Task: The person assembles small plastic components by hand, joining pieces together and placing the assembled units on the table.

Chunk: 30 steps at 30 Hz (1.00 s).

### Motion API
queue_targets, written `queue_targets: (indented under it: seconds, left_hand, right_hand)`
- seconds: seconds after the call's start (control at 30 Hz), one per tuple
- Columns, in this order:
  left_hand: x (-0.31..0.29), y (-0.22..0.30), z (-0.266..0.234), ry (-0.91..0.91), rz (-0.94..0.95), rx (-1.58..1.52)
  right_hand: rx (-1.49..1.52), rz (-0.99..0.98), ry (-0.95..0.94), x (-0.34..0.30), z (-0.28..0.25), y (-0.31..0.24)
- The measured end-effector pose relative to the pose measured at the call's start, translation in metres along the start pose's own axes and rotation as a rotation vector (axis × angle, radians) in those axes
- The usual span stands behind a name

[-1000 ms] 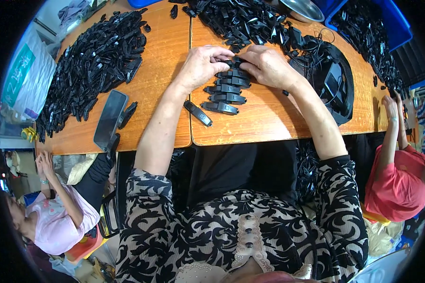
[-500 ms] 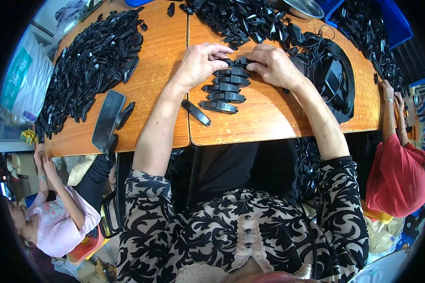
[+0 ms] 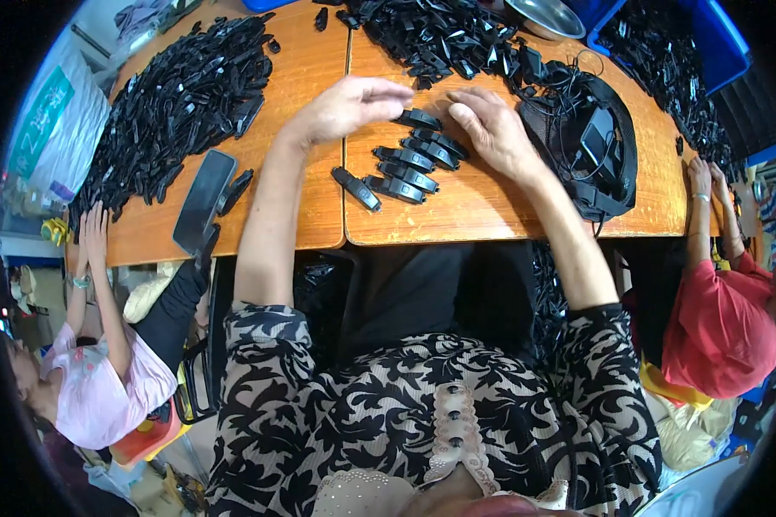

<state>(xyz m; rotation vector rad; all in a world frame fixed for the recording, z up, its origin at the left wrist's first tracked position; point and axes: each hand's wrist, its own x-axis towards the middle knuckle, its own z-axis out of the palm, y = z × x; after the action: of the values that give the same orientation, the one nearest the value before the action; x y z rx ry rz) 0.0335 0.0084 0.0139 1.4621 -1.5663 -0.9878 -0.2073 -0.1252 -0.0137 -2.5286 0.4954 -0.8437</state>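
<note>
A short column of black oblong plastic pieces [image 3: 409,172], each marked with a small square, lies on the wooden table in front of me. At its far end is a slightly tilted piece [image 3: 420,119]. My left hand [image 3: 349,110] is beside that piece's left end with fingers stretched out; I cannot tell whether the fingertips touch it. To the right of the column, my right hand [image 3: 491,129] is open, its fingers loosely bent and apart from the pieces. One separate black piece [image 3: 356,189] lies left of the column, across the table's seam.
Heaps of black parts lie at the left [image 3: 190,103] and far middle [image 3: 431,39]. A phone [image 3: 204,202] rests near the left front edge. At right are a black mesh pouch with cables [image 3: 582,146], a metal bowl [image 3: 545,17] and a blue bin [image 3: 724,43]. Two people sit at either side.
My hands have parted from the far end of the column, the left moving left and the right opening. The pieces there have shifted and now sit more slanted.
</note>
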Motion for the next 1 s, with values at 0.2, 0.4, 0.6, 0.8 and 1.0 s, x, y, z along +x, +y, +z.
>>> queue_targets:
  seconds: [0.2, 0.4, 0.6, 0.8, 1.0]
  left_hand:
    - [-0.030, 0.023, 0.069, 0.501, 0.024, 0.536]
    - [-0.129, 0.026, 0.093, 0.831, -0.049, 0.592]
    - [-0.255, 0.039, 0.090, 0.925, -0.118, 0.785]
    - [-0.299, 0.060, 0.086, 1.125, -0.148, 0.785]
    - [-0.114, 0.041, 0.016, 0.933, 0.178, 0.454]
  right_hand:
    - [0.054, -0.034, 0.001, -0.026, 0.055, -0.062]
    - [0.081, -0.156, 0.049, -0.032, 0.102, -0.149]
    - [0.365, -0.277, -0.191, -0.061, 0.142, -0.242]
    - [0.279, -0.313, -0.051, -0.047, 0.102, -0.199]
    - [-0.335, -0.008, 0.202, 0.028, 0.043, -0.043]
